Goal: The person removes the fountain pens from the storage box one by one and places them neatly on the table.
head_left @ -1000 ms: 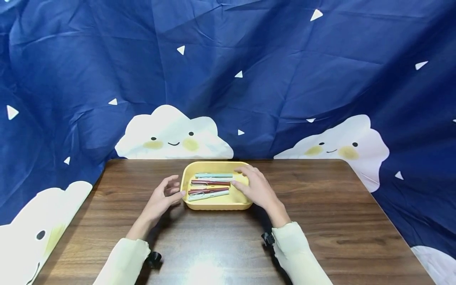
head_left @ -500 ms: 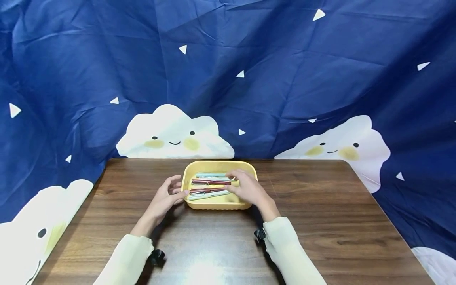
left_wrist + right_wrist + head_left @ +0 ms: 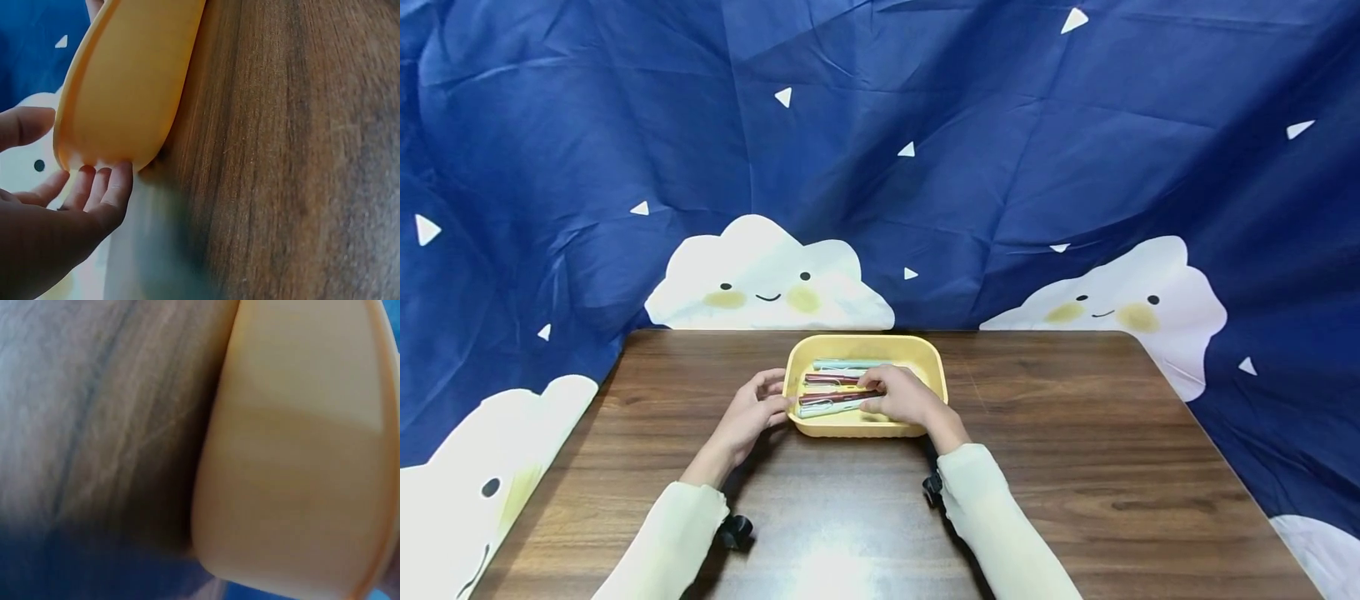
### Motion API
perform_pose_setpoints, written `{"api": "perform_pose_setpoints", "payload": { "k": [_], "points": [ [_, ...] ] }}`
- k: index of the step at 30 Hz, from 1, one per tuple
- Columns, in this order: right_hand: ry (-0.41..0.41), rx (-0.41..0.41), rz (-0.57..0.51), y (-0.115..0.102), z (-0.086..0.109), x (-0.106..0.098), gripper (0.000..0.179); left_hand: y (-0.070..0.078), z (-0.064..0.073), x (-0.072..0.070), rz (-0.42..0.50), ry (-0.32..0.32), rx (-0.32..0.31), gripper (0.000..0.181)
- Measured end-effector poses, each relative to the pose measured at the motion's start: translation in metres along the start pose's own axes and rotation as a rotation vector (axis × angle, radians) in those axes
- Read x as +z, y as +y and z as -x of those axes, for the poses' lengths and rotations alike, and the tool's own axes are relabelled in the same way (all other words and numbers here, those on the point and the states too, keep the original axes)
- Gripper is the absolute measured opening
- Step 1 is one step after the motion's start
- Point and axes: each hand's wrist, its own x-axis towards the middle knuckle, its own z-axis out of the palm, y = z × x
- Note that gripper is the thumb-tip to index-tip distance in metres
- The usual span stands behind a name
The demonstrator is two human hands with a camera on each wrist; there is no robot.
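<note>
Handling of pens in a shallow tray, as I follow it remotely. The yellow tray [image 3: 863, 431] sits upright at the far side of the table, near the middle. Inside it, lying lengthwise, are a teal pen [image 3: 848, 364] farthest off, two dark red pens [image 3: 831, 379] nearer, and a pale green pen [image 3: 827, 409] nearest me. Every pen I can make out is within the tray; none is lifted clear, so I judge the work at an early stage, with the pens all left where they lie. The right hand [image 3: 902, 395] is over their right ends, fingers bent and thumb set apart from them; whether it pinches a pen I cannot tell, since the right wrist view gives mainly the tray's outer wall. The left hand [image 3: 751, 417] is spread at the tray's left end, fingertips resting against the wall and thumb near the rim.

Surface and room: the table [image 3: 1075, 467] has dark brown wood grain, rounded far corners and a bright glare at its near middle. Behind it I see a blue cloth [image 3: 962, 167], creased, printed with white triangles [image 3: 1075, 20] and smiling clouds [image 3: 767, 267].
</note>
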Motion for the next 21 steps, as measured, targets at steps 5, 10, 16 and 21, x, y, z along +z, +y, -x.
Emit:
{"api": "perform_pose_setpoints", "payload": {
  "k": [5,10,16,21],
  "points": [
    [-0.031,-0.016,-0.001,0.001,-0.005,0.007,0.023,-0.002,0.001,-0.003,0.02,-0.007,-0.005,0.061],
    [-0.03,-0.016,0.028,0.002,-0.011,0.011,0.023,0.001,0.001,-0.003,0.024,-0.023,0.001,0.061],
    [-0.026,-0.016,0.086,0.004,-0.014,0.015,0.015,0.0,-0.001,-0.003,0.042,-0.037,-0.006,0.062],
    [-0.02,-0.034,0.112,0.005,-0.016,0.016,0.012,-0.001,-0.002,-0.003,0.05,-0.03,-0.003,0.062]
  ]
}}
